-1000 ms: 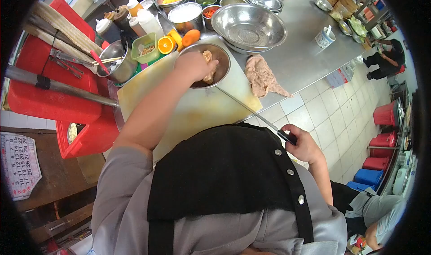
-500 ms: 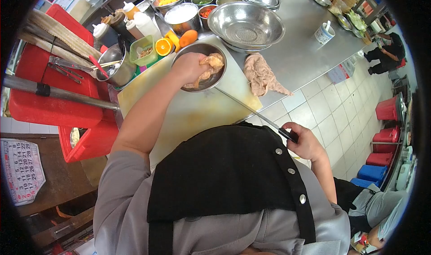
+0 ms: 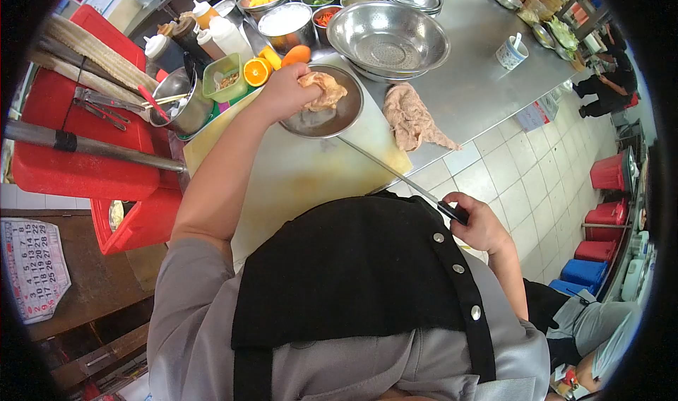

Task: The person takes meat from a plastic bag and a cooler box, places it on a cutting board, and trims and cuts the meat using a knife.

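My left hand (image 3: 286, 94) grips a piece of raw chicken (image 3: 326, 92) just above a steel bowl (image 3: 332, 124). The bowl stands at the far edge of a yellowed cutting board (image 3: 289, 168). In my right hand (image 3: 480, 221) is the black handle of a knife (image 3: 395, 173). Its long, thin blade is seen nearly edge-on and slants left across the board, its tip close to the bowl's near rim. A crumpled pinkish-brown cloth (image 3: 413, 118) lies right of the board on the steel counter.
Beyond the bowl are a large perforated steel colander (image 3: 388, 39), a cut orange (image 3: 257, 71), squeeze bottles (image 3: 227, 36) and pots of ingredients. Red bins (image 3: 85, 154) and a pot of utensils (image 3: 176, 104) are at left. Other people (image 3: 607, 83) are at right.
My left hand has lifted the chicken slightly up and left, out of the bowl's hollow. The bowl has shifted a little right. My right hand and the knife have barely moved.
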Demonstrator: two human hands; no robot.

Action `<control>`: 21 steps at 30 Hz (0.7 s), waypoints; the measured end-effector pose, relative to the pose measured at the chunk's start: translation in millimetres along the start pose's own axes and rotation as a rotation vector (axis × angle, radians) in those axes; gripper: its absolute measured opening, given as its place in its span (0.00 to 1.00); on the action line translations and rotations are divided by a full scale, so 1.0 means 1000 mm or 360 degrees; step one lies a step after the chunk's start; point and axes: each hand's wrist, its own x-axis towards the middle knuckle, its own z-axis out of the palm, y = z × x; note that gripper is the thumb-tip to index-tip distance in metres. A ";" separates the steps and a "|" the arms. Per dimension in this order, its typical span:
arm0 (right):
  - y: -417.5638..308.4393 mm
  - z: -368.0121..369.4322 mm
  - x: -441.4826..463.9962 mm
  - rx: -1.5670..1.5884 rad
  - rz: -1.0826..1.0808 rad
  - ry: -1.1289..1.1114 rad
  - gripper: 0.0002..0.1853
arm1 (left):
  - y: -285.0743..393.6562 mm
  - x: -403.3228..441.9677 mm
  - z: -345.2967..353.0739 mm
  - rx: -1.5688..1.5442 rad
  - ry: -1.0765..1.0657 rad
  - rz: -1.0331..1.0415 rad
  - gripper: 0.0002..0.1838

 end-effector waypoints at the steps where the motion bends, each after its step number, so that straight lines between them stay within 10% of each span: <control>1: 0.002 0.000 0.001 0.0003 -0.0012 0.0006 0.25 | -0.004 0.002 0.002 -0.0022 0.0036 0.0007 0.21; 5: 0.005 0.002 0.002 -0.0010 -0.0024 0.0008 0.24 | -0.018 0.005 0.011 -0.0064 0.0145 0.0159 0.20; 11: 0.003 0.002 0.002 0.0004 -0.0033 0.0018 0.24 | -0.009 -0.001 0.002 0.0628 -0.0584 0.0273 0.26; 21: 0.002 0.002 0.000 -0.0047 -0.0003 0.0003 0.24 | -0.005 -0.003 -0.005 0.0373 -0.0336 0.0235 0.20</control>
